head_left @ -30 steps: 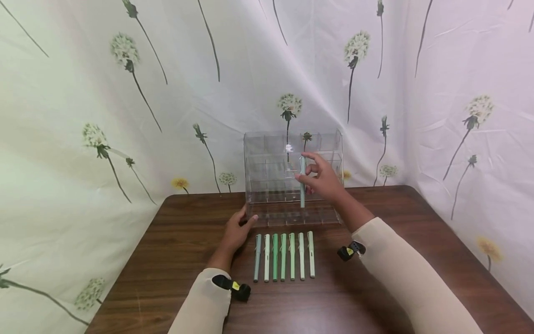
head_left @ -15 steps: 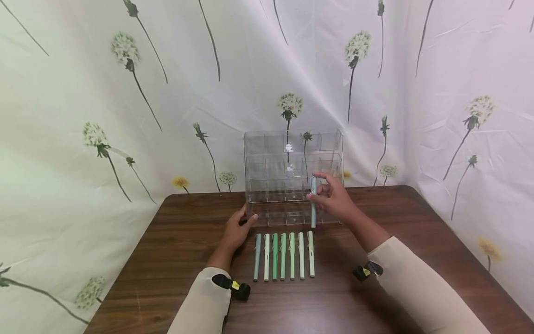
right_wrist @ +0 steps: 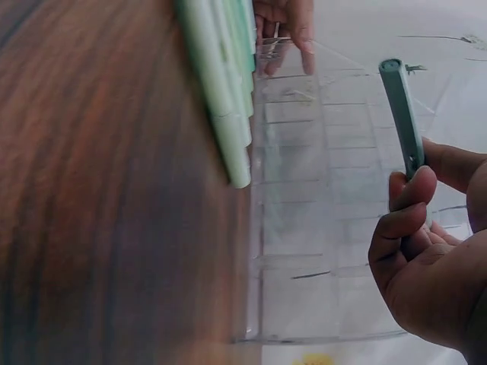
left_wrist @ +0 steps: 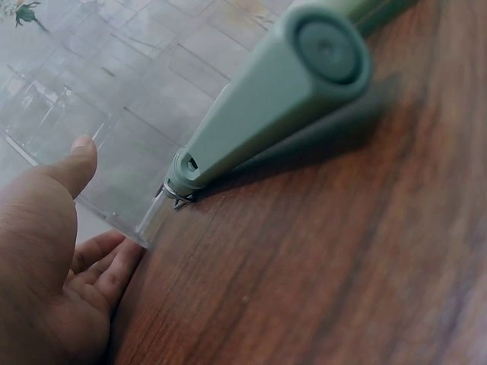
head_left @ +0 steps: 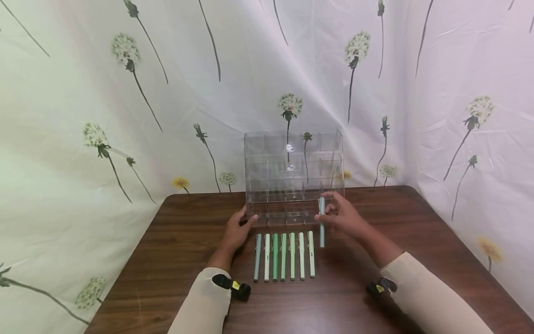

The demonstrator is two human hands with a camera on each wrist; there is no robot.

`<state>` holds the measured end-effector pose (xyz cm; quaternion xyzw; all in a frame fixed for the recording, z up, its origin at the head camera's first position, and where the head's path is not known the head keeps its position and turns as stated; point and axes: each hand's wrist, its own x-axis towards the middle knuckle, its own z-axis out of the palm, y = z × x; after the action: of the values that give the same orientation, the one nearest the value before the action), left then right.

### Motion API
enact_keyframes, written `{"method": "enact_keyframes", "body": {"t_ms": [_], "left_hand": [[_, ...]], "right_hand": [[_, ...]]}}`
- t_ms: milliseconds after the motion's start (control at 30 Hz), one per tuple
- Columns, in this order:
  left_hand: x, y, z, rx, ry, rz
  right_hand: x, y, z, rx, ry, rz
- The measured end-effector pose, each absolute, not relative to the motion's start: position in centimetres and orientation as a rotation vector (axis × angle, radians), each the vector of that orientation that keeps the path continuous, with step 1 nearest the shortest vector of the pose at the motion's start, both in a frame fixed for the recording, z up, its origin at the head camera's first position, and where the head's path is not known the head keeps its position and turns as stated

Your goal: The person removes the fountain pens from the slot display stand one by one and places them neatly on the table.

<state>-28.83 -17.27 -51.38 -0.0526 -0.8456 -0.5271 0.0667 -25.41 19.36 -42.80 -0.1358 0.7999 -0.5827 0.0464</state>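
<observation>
My right hand (head_left: 345, 216) pinches a pale blue-green pen (head_left: 322, 234) between thumb and fingers, upright in front of the right part of a clear compartment organizer (head_left: 275, 167). In the right wrist view the pen (right_wrist: 402, 114) sticks out beyond the fingertips. My left hand (head_left: 235, 233) holds the organizer's lower left corner. The left wrist view shows its thumb over the front and the other fingers at the side, partly hidden. Several capped pens (head_left: 283, 257) in grey-blue, white and greens lie side by side before the organizer. The grey-blue pen (left_wrist: 266, 106) is nearest the left hand.
Everything stands on a dark brown wooden table (head_left: 175, 278). Behind and at both sides hangs a white cloth (head_left: 233, 106) printed with dandelions. The organizer stands near the table's back edge, close to the cloth.
My right hand has come down and to the right with the pen, from in front of the organizer's middle tiers to its lower right. The left hand and the row of pens stay put.
</observation>
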Motion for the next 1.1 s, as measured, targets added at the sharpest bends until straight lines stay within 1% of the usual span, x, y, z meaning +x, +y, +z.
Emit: {"method": "enact_keyframes", "body": {"t_ms": [333, 833, 1100], "left_hand": [[-29.1, -17.1, -51.4, -0.167, -2.553, -1.592], [-29.1, -17.4, -51.8, -0.188, -2.548, -1.604], [-29.0, -17.4, -51.6, -0.208, -2.547, -1.606]], "right_hand": [[-25.0, 20.0, -44.9, -0.398, 2.369, -1.734], [-23.7, 19.9, -46.0, -0.373, 2.429, -1.548], [-23.9, 20.2, -47.1, -0.387, 2.415, -1.539]]}}
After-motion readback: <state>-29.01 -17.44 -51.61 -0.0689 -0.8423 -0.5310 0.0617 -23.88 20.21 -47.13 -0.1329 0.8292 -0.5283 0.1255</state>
